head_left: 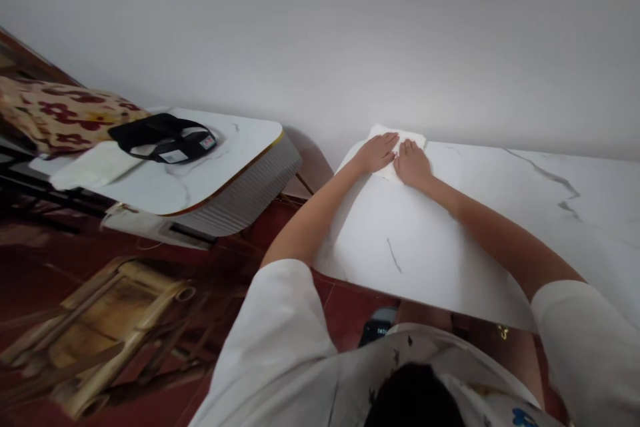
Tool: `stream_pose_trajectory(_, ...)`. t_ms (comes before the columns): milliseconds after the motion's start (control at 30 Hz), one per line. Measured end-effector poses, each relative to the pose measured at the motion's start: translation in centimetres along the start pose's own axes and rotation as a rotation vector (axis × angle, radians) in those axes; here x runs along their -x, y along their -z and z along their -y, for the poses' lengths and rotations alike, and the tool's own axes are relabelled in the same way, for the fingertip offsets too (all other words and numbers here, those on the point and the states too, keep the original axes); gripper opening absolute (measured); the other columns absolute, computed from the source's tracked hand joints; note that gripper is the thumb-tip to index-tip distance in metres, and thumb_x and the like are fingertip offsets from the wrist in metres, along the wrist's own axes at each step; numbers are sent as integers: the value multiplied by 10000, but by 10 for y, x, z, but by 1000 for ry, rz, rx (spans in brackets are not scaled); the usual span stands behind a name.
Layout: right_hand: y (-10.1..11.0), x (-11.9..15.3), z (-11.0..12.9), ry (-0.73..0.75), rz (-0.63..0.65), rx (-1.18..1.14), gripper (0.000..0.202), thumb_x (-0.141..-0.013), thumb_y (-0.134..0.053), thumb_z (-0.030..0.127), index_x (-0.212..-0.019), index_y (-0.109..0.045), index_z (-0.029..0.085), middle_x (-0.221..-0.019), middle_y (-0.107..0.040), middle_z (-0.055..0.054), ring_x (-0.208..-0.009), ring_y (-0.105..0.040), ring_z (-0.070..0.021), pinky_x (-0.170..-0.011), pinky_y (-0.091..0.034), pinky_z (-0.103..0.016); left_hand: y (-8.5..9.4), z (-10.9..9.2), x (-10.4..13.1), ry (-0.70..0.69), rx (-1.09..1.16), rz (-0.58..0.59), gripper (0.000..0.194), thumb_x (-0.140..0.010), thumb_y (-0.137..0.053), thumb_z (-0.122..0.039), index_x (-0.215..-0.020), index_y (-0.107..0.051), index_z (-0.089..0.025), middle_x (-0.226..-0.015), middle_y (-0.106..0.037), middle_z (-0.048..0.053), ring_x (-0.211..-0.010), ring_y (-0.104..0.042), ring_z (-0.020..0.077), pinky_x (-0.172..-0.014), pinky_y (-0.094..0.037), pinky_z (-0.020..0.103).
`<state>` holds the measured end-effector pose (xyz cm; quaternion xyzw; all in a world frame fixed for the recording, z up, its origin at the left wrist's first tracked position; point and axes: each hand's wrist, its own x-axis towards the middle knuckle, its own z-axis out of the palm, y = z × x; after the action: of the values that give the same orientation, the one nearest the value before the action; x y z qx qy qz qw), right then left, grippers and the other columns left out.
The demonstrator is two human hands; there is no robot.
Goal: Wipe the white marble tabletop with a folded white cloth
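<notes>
A white cloth point(419, 139) lies flat at the far left corner of a white marbled table point(450, 260), close to the wall. My left hand point(379, 152) rests on the cloth with its palm down and fingers laid out toward the right. Beside it my right hand point(413, 163) also presses on the cloth, palm down, its fingers pointing away from me. The two hands almost touch at the thumbs. Parts of the cloth are hidden beneath them.
To the left stands a second marbled table point(240, 147) holding a black strapped item point(173, 140), a folded white cloth point(95, 165) and a flowered fabric point(75, 113). A bamboo stool point(110, 320) is on the red floor. A grey wall point(320, 27) rises behind both tables.
</notes>
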<state>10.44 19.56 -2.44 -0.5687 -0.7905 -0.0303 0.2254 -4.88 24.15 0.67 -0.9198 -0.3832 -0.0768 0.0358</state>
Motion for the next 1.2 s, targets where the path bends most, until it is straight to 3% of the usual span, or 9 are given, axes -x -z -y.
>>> stream_pose_trajectory(200,15,49,61,36,18,-40,601,-988,-235,332,-1432,-378,-48,-1477,-421,-268,-1394,-341,-404,-1115,-286,-574,14,-25,79,66,-17,-3,580,-960,-279,-330,-1499,-324,-121,-1582,-313,125,-1473,-256,232,-1193,-202,389)
stream_pose_trajectory(367,41,99,101,90,108,-38,604,-977,-232,278,-1416,-368,-115,-1505,-364,-291,-1411,-317,-395,-1147,-268,-514,24,-64,143,156,-65,-18,594,-972,-220,-342,-1496,-316,-78,-1576,-320,141,-1471,-258,231,-1196,-197,385)
stream_pose_trajectory(467,60,133,108,114,166,-65,601,-965,-265,269,-1428,-365,-100,-1524,-351,-264,-1428,-301,-369,-1172,-245,-478,29,-98,170,213,-81,2,596,-973,-215,-342,-1499,-304,-75,-1579,-311,142,-1472,-255,227,-1195,-203,390)
stream_pose_trajectory(567,75,162,98,162,182,-75,605,-958,-283,297,-1434,-386,-63,-1530,-357,-235,-1435,-300,-346,-1178,-250,-469,30,-134,181,255,-73,13,594,-970,-231,-347,-1497,-307,-83,-1580,-309,143,-1468,-266,241,-1188,-226,413)
stream_pose_trajectory(700,84,174,62,225,157,-42,592,-960,-271,307,-1435,-408,-18,-1522,-382,-216,-1419,-341,-323,-1148,-305,-482,27,-167,164,283,-60,-15,585,-966,-268,-335,-1489,-323,-78,-1573,-327,139,-1464,-271,266,-1188,-229,437)
stream_pose_trajectory(800,80,158,32,225,127,3,577,-960,-264,279,-1425,-416,-26,-1506,-404,-226,-1406,-366,-317,-1135,-320,-478,22,-167,130,281,-51,-30,576,-959,-291,-311,-1481,-338,-73,-1567,-340,140,-1461,-279,271,-1188,-231,437)
stream_pose_trajectory(1000,56,93,-10,197,106,77,550,-974,-258,260,-1423,-408,-21,-1506,-406,-226,-1406,-366,-298,-1133,-311,-457,12,-122,59,232,-31,-54,573,-942,-313,-279,-1466,-373,-58,-1555,-361,143,-1450,-300,249,-1188,-233,408)
stream_pose_trajectory(1200,30,22,-18,179,92,95,525,-977,-276,224,-1422,-408,-20,-1498,-420,-221,-1396,-376,-275,-1123,-321,-416,2,-58,16,259,-51,-69,557,-940,-318,-269,-1455,-398,-74,-1541,-387,145,-1435,-330,251,-1179,-246,405)
